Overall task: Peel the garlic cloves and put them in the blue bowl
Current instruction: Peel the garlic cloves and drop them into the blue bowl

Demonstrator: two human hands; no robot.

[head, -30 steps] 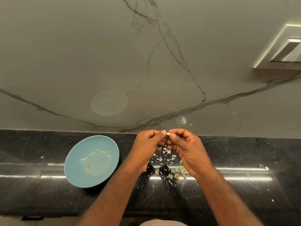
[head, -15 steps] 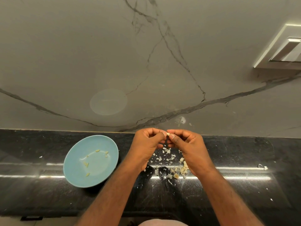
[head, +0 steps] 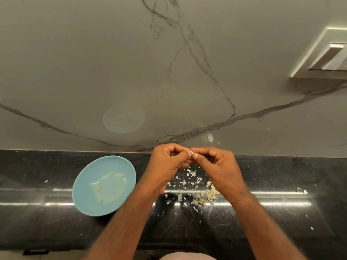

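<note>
head view, near to far. two forearms enter over the near edge of the black tabletop (head: 281, 218). between them, toward the middle of the tabletop, lie a scatter of papery skins (head: 189, 177) and a small heap of pale garlic pieces (head: 209, 195), partly under the right wrist; whether these are peeled cannot be told. left of the forearms stands the blue bowl (head: 78, 192), holding a few peeled cloves (head: 99, 189). over the far part of the tabletop the left hand (head: 167, 166) and right hand (head: 218, 166) meet, each grip closed as a thumb-and-finger pinch on one garlic clove (head: 191, 152), held in the air, well apart from the bowl. behind stand a veined marble wall (head: 169, 72) and a switch plate (head: 326, 57). risk, as judged: the clove is small and probably slick, so a hard pull on the skin may flick it onto the tabletop or off its edge; loose skin may cling to it and travel into the bowl. no brand, label or writing is legible.
</note>
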